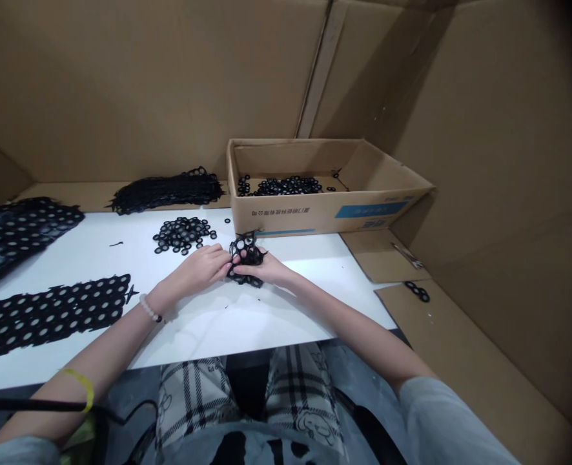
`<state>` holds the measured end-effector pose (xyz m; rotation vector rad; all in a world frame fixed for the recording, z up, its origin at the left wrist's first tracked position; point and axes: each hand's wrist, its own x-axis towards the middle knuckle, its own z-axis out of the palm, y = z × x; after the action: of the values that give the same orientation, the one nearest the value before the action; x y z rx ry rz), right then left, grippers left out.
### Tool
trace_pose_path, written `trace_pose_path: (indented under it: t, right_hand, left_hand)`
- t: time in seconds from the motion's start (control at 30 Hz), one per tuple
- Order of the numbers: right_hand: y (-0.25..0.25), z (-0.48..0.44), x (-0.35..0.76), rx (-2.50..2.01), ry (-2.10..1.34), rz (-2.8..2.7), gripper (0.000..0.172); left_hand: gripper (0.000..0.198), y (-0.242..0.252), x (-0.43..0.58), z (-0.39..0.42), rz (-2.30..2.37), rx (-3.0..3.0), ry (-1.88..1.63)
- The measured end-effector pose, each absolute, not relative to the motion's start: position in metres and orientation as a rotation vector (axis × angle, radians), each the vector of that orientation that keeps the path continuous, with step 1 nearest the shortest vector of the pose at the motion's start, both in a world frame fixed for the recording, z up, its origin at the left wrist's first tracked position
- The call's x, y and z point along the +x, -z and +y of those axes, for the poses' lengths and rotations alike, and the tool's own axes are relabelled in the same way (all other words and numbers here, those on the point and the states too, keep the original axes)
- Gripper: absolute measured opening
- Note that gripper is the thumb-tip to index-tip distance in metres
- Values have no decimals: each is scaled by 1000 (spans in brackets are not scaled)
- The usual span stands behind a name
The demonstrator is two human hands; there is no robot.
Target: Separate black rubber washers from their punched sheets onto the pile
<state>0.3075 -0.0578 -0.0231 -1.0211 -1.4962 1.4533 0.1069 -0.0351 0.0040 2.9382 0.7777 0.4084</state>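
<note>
Both my hands meet over the white table, in front of the cardboard box. My right hand (272, 268) grips a crumpled black perforated rubber sheet (248, 250), bunched up with holes and torn strands showing. The fingertips of my left hand (209, 263) are pinched together at the left edge of that bunch; whether a small piece is between them I cannot make out. Just behind my left hand lies a pile of loose black rings (182, 234). A single ring (227, 221) sits apart from it, near the box.
The open cardboard box (286, 215) holds many black rings (290, 186). A stack of black strips (167, 192) lies at the back, a flat perforated sheet (53, 313) and a larger sheet pile (24, 236) on the left. Joined rings (416, 292) and tweezers (407, 255) rest on cardboard at right.
</note>
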Motion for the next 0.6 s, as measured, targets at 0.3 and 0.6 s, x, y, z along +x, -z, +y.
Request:
trace_pose_path:
  t: [0.3,0.6]
  right_hand:
    - [17,-58,312,-929,-1453,-1666,31]
    - [15,-60,315,-900,-1522,-1503,30]
  left_hand:
    - [28,-1,107,-36,684,2599,-492]
    - [35,1,106,-34,820,2342,-589]
